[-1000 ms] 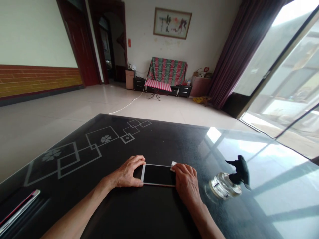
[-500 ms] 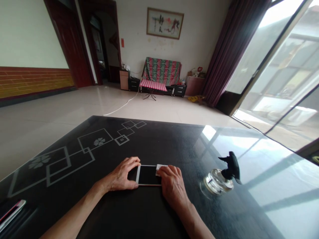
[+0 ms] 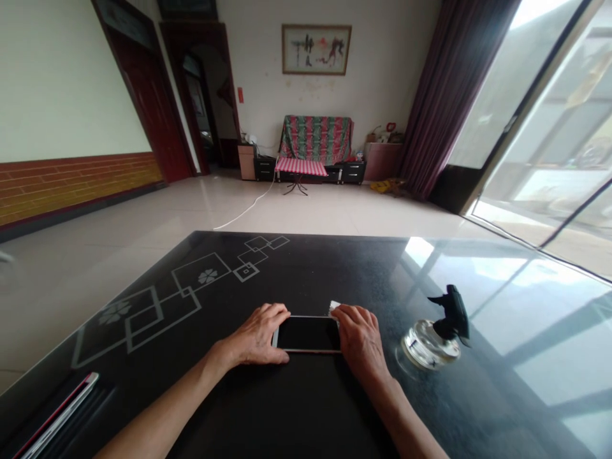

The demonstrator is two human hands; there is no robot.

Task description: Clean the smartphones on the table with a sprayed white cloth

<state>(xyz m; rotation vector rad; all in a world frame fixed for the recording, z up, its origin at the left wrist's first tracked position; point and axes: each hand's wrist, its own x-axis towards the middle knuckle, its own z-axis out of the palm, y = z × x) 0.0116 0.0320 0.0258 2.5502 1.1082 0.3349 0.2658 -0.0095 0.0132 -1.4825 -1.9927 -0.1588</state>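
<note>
A smartphone [image 3: 308, 333] with a dark screen and pale frame lies flat on the black glass table [image 3: 296, 274]. My left hand [image 3: 261, 335] curls around its left end, fingers and thumb gripping the edges. My right hand [image 3: 361, 338] rests over the phone's right end, fingers bent down on a small white cloth or wipe [image 3: 333, 307] that sticks out beyond the fingertips.
A clear glass spray bottle with a black trigger head [image 3: 437, 335] lies on the table right of my right hand. A second phone with a red edge [image 3: 60, 414] sits at the table's near left corner. Beyond the table are tiled floor, a covered bench and sliding glass doors.
My right hand with the white cloth slid left over the screen, then back to the phone's right end. My left hand kept its hold. The camera view shifted slightly.
</note>
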